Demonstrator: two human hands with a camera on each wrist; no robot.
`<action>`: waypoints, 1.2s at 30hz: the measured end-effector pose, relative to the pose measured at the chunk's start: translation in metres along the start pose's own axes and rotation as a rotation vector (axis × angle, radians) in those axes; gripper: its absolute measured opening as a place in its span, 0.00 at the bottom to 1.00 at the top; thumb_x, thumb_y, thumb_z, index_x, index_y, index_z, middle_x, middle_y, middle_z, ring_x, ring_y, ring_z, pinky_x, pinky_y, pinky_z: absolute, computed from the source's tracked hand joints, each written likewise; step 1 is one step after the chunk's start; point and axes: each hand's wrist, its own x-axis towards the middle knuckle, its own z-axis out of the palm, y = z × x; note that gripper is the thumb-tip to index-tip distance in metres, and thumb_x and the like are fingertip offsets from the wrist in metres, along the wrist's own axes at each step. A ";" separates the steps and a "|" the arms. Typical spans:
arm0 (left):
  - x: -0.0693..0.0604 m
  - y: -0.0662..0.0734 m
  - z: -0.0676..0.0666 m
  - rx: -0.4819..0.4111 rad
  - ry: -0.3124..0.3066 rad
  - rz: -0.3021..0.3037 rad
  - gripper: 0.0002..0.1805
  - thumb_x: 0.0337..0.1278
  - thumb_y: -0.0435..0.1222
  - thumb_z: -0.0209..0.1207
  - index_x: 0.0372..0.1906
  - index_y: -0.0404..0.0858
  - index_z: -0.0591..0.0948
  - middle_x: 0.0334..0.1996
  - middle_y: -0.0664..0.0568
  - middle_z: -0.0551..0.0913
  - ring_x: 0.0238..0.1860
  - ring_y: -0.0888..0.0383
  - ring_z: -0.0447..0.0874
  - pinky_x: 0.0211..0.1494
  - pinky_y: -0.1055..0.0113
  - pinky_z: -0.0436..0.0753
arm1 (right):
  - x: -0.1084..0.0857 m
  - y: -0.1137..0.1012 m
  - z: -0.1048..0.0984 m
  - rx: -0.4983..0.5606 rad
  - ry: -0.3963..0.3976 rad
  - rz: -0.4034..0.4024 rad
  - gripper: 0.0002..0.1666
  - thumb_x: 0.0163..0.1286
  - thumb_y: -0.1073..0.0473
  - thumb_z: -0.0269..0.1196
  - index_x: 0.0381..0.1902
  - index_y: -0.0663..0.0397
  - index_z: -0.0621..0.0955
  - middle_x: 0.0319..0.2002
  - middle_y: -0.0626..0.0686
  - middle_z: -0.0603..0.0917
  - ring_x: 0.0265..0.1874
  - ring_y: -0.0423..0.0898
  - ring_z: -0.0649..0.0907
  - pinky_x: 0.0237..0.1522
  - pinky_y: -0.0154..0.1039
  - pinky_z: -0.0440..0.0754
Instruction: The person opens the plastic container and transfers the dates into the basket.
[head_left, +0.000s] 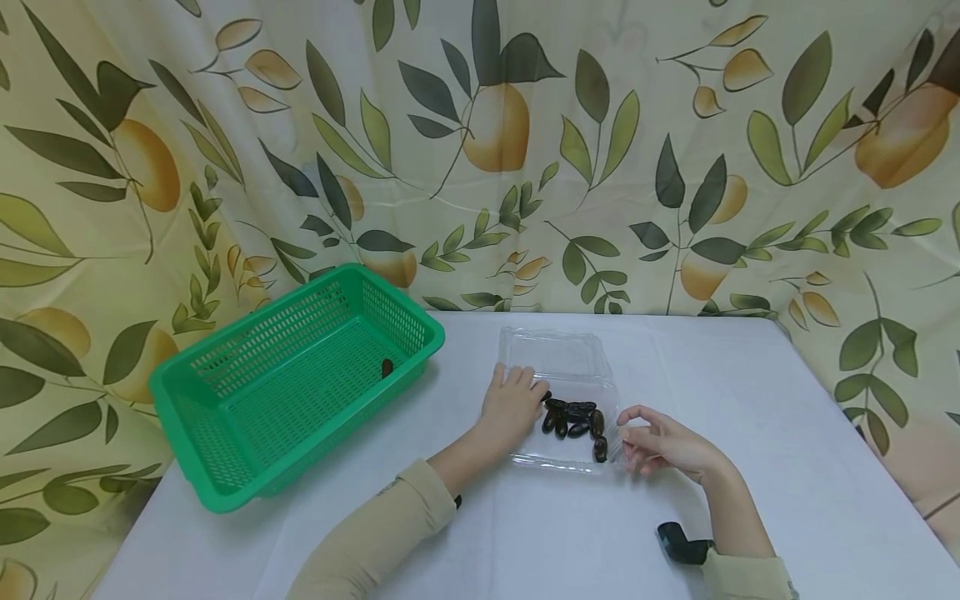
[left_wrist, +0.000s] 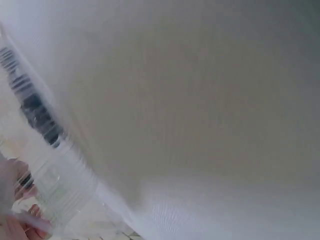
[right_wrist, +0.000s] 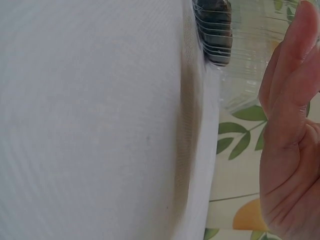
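A clear plastic clamshell box (head_left: pixel 558 462) stands with its lid (head_left: pixel 555 354) raised at the back. Several dark brown, shiny, oblong fruits, apparently dates (head_left: pixel 577 430), lie inside it. My left hand (head_left: pixel 513 408) reaches over the box's left side and seems to pinch one date (head_left: pixel 547 396); that date also shows between the fingers (left_wrist: pixel 16 172) in the left wrist view. Beside the right wall is my right hand (head_left: pixel 667 442), thumb and index finger bent loosely near the rim with nothing between them. In the right wrist view its fingers (right_wrist: pixel 292 65) look fairly straight.
A green plastic basket (head_left: pixel 300 458) sits at the left with one dark date (head_left: pixel 387 367) in it. White cloth (head_left: pixel 750 375) covers the table, and a patterned curtain (head_left: pixel 600 167) hangs behind. A black strap mount (head_left: pixel 682 543) is on the right wrist.
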 end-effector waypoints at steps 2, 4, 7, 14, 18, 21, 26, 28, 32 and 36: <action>-0.001 -0.004 -0.002 -0.017 0.027 -0.013 0.15 0.63 0.50 0.47 0.52 0.54 0.71 0.46 0.58 0.70 0.51 0.58 0.65 0.62 0.54 0.57 | 0.000 0.000 0.000 0.000 0.003 0.005 0.24 0.68 0.57 0.54 0.52 0.68 0.60 0.25 0.48 0.79 0.23 0.42 0.81 0.24 0.34 0.79; -0.002 -0.008 -0.003 -0.051 0.051 -0.028 0.14 0.63 0.50 0.48 0.51 0.54 0.71 0.45 0.57 0.70 0.50 0.58 0.66 0.61 0.54 0.57 | 0.000 0.000 0.000 -0.001 0.001 0.001 0.23 0.68 0.57 0.54 0.52 0.67 0.61 0.25 0.48 0.79 0.23 0.42 0.81 0.24 0.35 0.79; -0.004 -0.017 -0.006 -0.099 0.081 -0.055 0.13 0.63 0.49 0.49 0.51 0.53 0.72 0.45 0.56 0.71 0.50 0.56 0.66 0.60 0.53 0.58 | -0.001 -0.001 0.000 0.002 0.003 0.008 0.22 0.68 0.57 0.54 0.51 0.66 0.61 0.25 0.48 0.79 0.23 0.42 0.81 0.24 0.34 0.79; -0.012 -0.038 -0.023 -0.102 0.112 -0.111 0.13 0.63 0.48 0.49 0.51 0.51 0.73 0.46 0.53 0.72 0.51 0.54 0.66 0.61 0.51 0.58 | -0.003 -0.003 0.001 0.011 -0.006 -0.003 0.22 0.69 0.58 0.54 0.52 0.67 0.61 0.25 0.49 0.78 0.22 0.42 0.81 0.24 0.35 0.79; -0.018 -0.050 -0.032 -0.094 0.131 -0.152 0.14 0.63 0.48 0.49 0.51 0.51 0.72 0.46 0.52 0.71 0.50 0.53 0.66 0.60 0.50 0.59 | -0.003 -0.003 0.002 0.009 -0.006 -0.001 0.22 0.69 0.58 0.54 0.52 0.66 0.61 0.26 0.49 0.78 0.22 0.43 0.81 0.24 0.35 0.79; -0.022 -0.060 -0.036 -0.081 0.177 -0.188 0.13 0.63 0.48 0.50 0.49 0.50 0.73 0.42 0.52 0.71 0.48 0.53 0.67 0.59 0.50 0.60 | -0.003 -0.003 0.002 0.005 0.002 0.006 0.22 0.68 0.57 0.54 0.52 0.65 0.61 0.26 0.49 0.78 0.23 0.43 0.81 0.24 0.35 0.79; -0.033 -0.078 -0.040 -0.051 0.274 -0.229 0.10 0.61 0.46 0.53 0.44 0.48 0.73 0.37 0.51 0.70 0.43 0.53 0.67 0.54 0.51 0.60 | -0.003 -0.002 0.002 -0.003 0.001 0.006 0.23 0.68 0.56 0.54 0.52 0.65 0.60 0.26 0.49 0.78 0.23 0.43 0.81 0.24 0.36 0.79; -0.038 -0.085 -0.040 -0.042 0.309 -0.239 0.10 0.60 0.45 0.54 0.43 0.47 0.73 0.36 0.51 0.70 0.42 0.52 0.67 0.52 0.51 0.60 | -0.003 -0.002 0.002 -0.004 -0.001 0.005 0.24 0.68 0.56 0.54 0.52 0.66 0.60 0.26 0.49 0.77 0.23 0.43 0.81 0.24 0.36 0.79; -0.049 -0.100 -0.040 -0.035 0.365 -0.261 0.09 0.59 0.43 0.56 0.39 0.44 0.73 0.34 0.49 0.70 0.39 0.51 0.66 0.49 0.52 0.61 | -0.003 -0.002 0.002 -0.003 0.003 0.010 0.24 0.68 0.55 0.54 0.53 0.65 0.60 0.26 0.50 0.77 0.23 0.43 0.81 0.25 0.36 0.79; -0.058 -0.115 -0.038 -0.039 0.391 -0.294 0.09 0.58 0.42 0.56 0.36 0.42 0.71 0.32 0.47 0.69 0.38 0.50 0.66 0.47 0.52 0.61 | -0.003 -0.003 0.003 -0.006 0.010 0.015 0.24 0.68 0.55 0.54 0.53 0.65 0.60 0.26 0.50 0.77 0.23 0.43 0.80 0.25 0.36 0.79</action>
